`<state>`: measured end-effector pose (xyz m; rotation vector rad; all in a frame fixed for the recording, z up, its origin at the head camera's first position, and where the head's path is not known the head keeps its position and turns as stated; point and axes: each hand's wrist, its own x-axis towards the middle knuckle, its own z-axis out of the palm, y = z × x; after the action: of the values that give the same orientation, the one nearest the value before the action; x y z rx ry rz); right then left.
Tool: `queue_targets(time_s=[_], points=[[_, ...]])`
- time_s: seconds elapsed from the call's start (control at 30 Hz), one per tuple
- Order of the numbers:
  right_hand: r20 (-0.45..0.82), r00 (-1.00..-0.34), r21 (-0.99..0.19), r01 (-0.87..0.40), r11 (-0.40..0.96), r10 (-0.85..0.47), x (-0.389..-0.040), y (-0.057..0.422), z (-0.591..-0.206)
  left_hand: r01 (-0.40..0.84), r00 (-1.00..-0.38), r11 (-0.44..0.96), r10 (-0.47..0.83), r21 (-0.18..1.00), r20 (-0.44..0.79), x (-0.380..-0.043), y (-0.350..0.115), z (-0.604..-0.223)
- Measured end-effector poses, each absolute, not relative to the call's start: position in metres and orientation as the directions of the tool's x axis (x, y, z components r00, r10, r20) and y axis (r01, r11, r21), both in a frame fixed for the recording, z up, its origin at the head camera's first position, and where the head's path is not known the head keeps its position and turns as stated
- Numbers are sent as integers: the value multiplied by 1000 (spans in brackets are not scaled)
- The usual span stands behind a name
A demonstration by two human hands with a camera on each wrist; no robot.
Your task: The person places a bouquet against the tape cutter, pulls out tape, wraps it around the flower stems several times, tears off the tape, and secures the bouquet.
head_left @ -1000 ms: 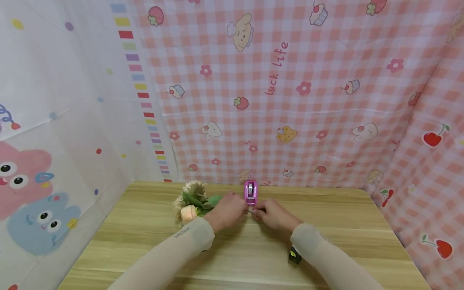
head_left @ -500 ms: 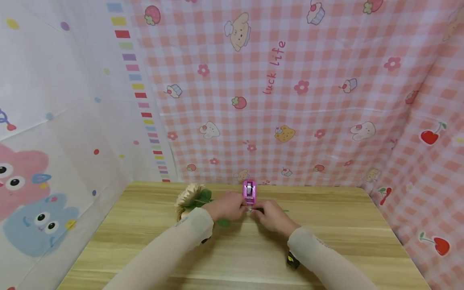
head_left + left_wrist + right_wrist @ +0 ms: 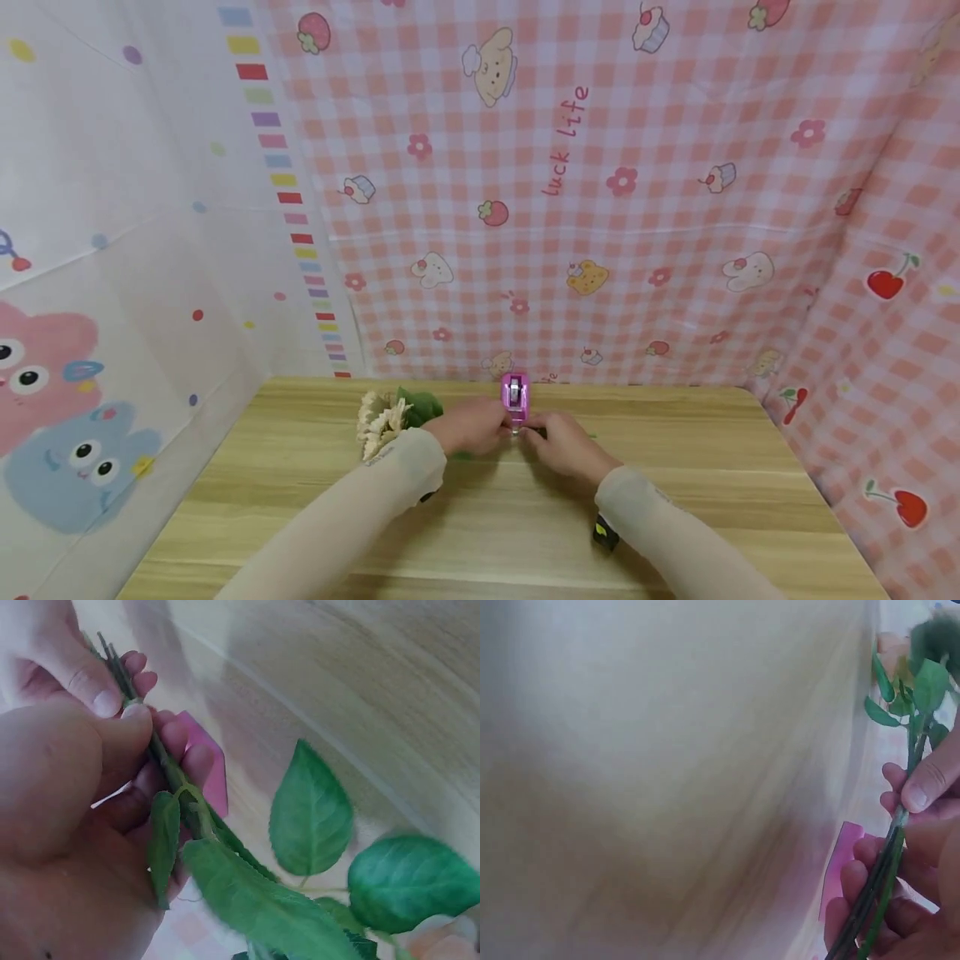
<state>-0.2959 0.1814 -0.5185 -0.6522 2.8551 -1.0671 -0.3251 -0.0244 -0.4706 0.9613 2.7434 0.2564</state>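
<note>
A bunch of artificial flowers, its cream flower head point(image 3: 380, 423) lying to the left in the head view, is held by its stems between both hands. My left hand point(image 3: 474, 427) grips the green stems point(image 3: 176, 776) below the leaves point(image 3: 311, 810), thumb on top. Farther along, my right hand point(image 3: 566, 446) holds the lower stems point(image 3: 874, 889) between thumb and fingers. A shiny pale band point(image 3: 901, 817) shows on the stems between the two thumbs. Just behind the fingertips stands a pink tape dispenser point(image 3: 515, 397). A peach bloom point(image 3: 442, 941) shows at the corner of the left wrist view.
The wood-grain table point(image 3: 697, 467) reaches back to a pink checked cloth point(image 3: 675, 225). A white printed cloth point(image 3: 150, 275) hangs at the left. By the right sleeve sits a small black block point(image 3: 605, 533) with a yellow mark.
The bunch has turned about its stems: the peach rose has gone from sight in the head view and the cream bloom faces differently. Both hands stay close together in front of the tape dispenser.
</note>
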Motion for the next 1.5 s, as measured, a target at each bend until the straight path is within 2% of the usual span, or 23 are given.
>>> queue_targets(time_s=[0.2,0.33,0.5,0.8,1.03,1.2,1.5], points=[[46,-920,-634,-328,700,-389,-300,184,-517,624,-766,772,635,121,-98,-322,-21,-476],[49,-911,-613,-351,708,-409,-301,186,-517,620,-774,780,626,90,-91,-320,-17,-479],[94,-901,-600,-391,698,-424,-302,187,-521,628,-769,772,635,93,-76,-322,-17,-485],[114,-900,-617,-396,680,-420,-298,184,-521,643,-750,744,660,181,-52,-324,-21,-488],[140,-880,-595,-441,671,-454,-297,184,-518,666,-731,730,680,153,-60,-324,-23,-487],[131,-870,-570,-458,681,-476,-299,185,-519,691,-708,714,700,115,-88,-322,-23,-483],[81,-863,-575,-449,684,-499,-299,184,-515,696,-680,696,717,175,-149,-322,-28,-479]])
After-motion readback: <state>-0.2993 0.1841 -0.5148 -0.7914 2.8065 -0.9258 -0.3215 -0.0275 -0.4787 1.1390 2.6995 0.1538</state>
